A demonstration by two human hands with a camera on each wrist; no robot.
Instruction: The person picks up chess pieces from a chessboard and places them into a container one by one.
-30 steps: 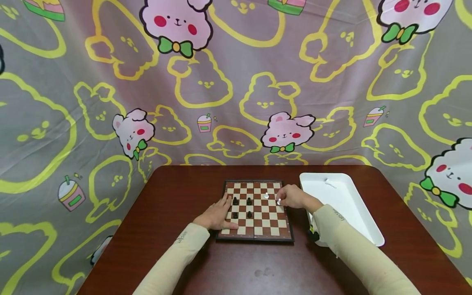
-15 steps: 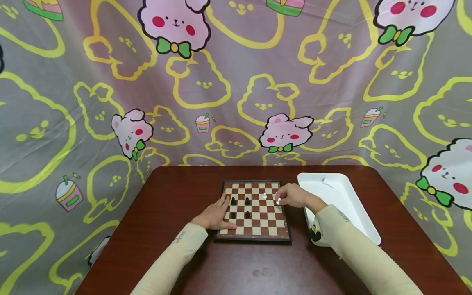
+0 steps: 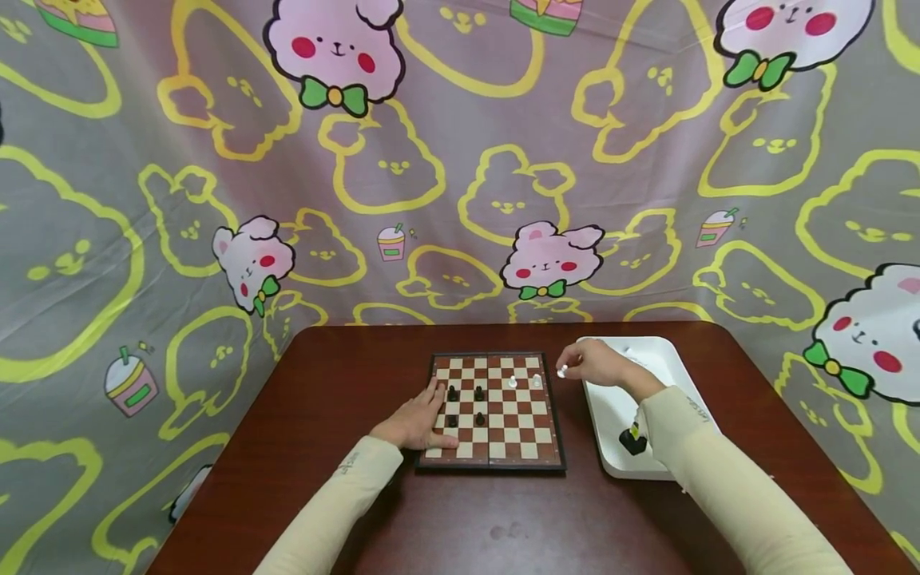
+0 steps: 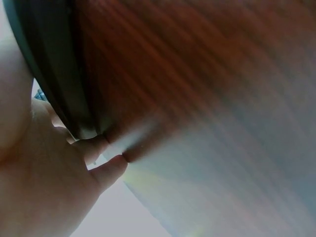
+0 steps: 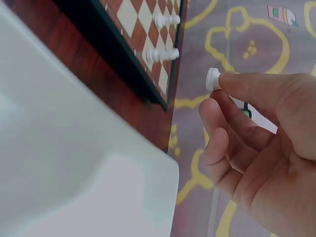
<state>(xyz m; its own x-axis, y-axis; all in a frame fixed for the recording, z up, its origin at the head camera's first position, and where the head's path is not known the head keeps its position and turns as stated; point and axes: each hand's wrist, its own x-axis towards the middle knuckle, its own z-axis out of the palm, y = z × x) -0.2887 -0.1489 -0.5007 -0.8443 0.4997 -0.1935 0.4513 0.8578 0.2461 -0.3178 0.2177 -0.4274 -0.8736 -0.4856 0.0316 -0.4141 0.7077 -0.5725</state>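
Observation:
My right hand (image 3: 592, 361) pinches a white chess piece (image 5: 213, 79) between thumb and fingertips, in the gap between the chessboard and the white tray. The checkered board (image 3: 517, 427), brown and cream with a dark frame, lies flat. Two white chess pieces stand near its right side, one nearer the middle (image 3: 513, 382) and one by the edge (image 3: 537, 381). Several black pieces (image 3: 480, 419) stand on the left half. My left hand (image 3: 417, 419) rests over the board's left edge, fingers extended and thumb near the front corner; the left wrist view shows it against the dark frame.
Right of the board stands the shallow white tray (image 3: 607, 461), partly under my right forearm, with a small white thing near its far end. The brown table (image 3: 345, 359) ends at a cartoon-patterned curtain (image 3: 431, 160) behind and at both sides.
My right hand has lifted a white piece off the board's right edge and carried it right and away. A second standing white piece there is uncovered. The left hand stays in place.

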